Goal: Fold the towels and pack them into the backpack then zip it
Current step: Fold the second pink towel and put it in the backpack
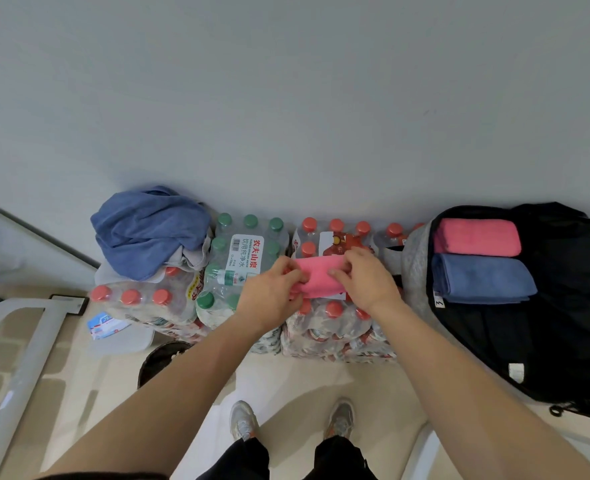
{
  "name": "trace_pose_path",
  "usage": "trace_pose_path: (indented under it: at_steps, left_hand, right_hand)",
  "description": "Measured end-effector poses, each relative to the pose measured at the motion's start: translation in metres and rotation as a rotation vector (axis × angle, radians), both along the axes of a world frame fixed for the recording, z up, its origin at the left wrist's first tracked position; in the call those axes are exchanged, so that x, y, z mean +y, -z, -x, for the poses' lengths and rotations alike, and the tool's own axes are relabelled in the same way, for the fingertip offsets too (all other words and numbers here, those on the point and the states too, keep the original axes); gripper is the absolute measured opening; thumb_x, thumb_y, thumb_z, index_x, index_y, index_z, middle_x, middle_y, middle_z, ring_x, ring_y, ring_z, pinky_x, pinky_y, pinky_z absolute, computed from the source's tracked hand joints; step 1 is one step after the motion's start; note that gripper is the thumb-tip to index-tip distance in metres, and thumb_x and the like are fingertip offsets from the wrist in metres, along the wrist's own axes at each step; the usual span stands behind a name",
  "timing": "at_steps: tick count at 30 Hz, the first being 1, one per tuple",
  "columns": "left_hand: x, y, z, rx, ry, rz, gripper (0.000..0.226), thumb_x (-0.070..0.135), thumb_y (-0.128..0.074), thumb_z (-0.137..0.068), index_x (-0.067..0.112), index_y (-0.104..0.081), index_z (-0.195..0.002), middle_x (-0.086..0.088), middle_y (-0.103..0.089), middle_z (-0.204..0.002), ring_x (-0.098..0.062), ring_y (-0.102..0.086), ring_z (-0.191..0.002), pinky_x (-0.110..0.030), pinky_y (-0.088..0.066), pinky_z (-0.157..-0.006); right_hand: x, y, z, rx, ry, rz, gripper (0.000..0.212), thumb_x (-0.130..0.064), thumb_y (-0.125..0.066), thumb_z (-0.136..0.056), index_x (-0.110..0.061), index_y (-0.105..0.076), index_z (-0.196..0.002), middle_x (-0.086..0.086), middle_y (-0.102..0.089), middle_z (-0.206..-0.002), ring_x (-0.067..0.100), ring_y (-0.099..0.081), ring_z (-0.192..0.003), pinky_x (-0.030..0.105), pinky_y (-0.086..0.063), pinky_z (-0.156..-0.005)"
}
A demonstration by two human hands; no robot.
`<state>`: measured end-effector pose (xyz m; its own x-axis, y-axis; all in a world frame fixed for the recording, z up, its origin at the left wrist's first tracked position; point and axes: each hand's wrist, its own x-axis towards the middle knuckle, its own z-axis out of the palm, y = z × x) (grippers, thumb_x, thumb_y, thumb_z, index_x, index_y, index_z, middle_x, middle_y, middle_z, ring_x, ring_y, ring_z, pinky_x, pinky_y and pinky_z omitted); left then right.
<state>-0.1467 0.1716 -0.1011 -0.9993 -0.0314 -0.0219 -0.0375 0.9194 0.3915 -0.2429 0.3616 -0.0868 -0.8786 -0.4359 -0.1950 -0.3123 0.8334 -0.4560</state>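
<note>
In the head view, both hands cover the ends of the small pink towel (321, 276), so only its middle band shows and its layers cannot be counted. It lies on a shrink-wrapped pack of red-capped water bottles (335, 327), with its long axis running from 9 to 3 o'clock. The left hand (272, 296) pinches the 9 o'clock end with curled fingers. The right hand (363, 279) curls its fingers over the 3 o'clock end.

At 3 o'clock from the hands the black backpack (563, 341) lies unzipped, its right side cut off by the frame edge. Inside it, a folded pink towel (477, 237) sits at 12 o'clock of a folded blue towel (482, 279), touching it, both lengthwise 9 to 3.

At 10 o'clock from the hands a crumpled blue towel (148, 230) hides most of a grey cloth beneath it.
</note>
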Motion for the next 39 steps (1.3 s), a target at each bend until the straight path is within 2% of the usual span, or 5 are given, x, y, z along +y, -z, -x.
trace_pose_path:
  at_steps: [5,11,21,25,39]
  left_hand:
    - [0.01,-0.005,-0.001,0.035,-0.09,0.032,0.034,0.052,-0.048,-0.087,0.033,-0.073,-0.101,0.01,-0.059,-0.107,-0.016,-0.054,-0.093,-0.031,-0.051,-0.065]
    - [0.027,-0.022,0.031,-0.034,-0.367,0.13,0.041,0.046,-0.044,-0.085,0.017,-0.069,-0.071,0.0,-0.059,-0.073,-0.023,-0.056,-0.076,-0.032,-0.046,-0.064]
    - [0.045,0.035,0.039,0.044,-0.274,0.095,0.034,0.026,-0.031,-0.099,0.018,-0.052,-0.124,-0.001,-0.052,-0.136,-0.021,-0.044,-0.13,-0.044,-0.032,-0.109]
    - [0.046,0.042,0.041,-0.012,-0.304,0.043,0.042,0.033,-0.028,-0.103,0.022,-0.042,-0.14,-0.001,-0.039,-0.153,-0.02,-0.029,-0.145,-0.047,-0.021,-0.118]
    - [0.039,0.047,0.04,-0.038,-0.24,0.046,0.047,0.04,-0.017,-0.102,0.026,-0.031,-0.145,-0.002,-0.044,-0.147,-0.025,-0.028,-0.144,-0.051,-0.012,-0.121]
  right_hand:
    - [-0.006,0.005,-0.01,0.321,-0.072,-0.131,0.029,-0.032,-0.064,-0.091,-0.023,-0.061,-0.118,-0.006,-0.056,-0.127,0.023,-0.05,-0.117,0.038,-0.046,-0.092]
    - [-0.013,0.022,-0.016,0.079,-0.198,0.003,0.058,-0.014,-0.052,-0.094,-0.017,-0.038,-0.15,0.002,-0.034,-0.158,0.018,-0.026,-0.148,0.04,-0.022,-0.121]
    - [-0.021,0.003,0.007,-0.058,0.023,0.066,0.028,-0.017,-0.044,-0.096,-0.013,-0.062,-0.117,0.005,-0.062,-0.12,0.024,-0.057,-0.112,0.04,-0.047,-0.094]
    - [-0.018,0.034,0.004,0.172,-0.091,-0.13,0.044,-0.038,-0.026,-0.103,-0.018,-0.05,-0.134,0.007,-0.045,-0.148,0.024,-0.041,-0.135,0.042,-0.033,-0.113]
    - [-0.007,0.051,0.006,0.229,-0.123,-0.189,0.055,-0.05,-0.017,-0.099,-0.025,-0.047,-0.138,0.006,-0.033,-0.156,0.03,-0.026,-0.143,0.048,-0.022,-0.119]
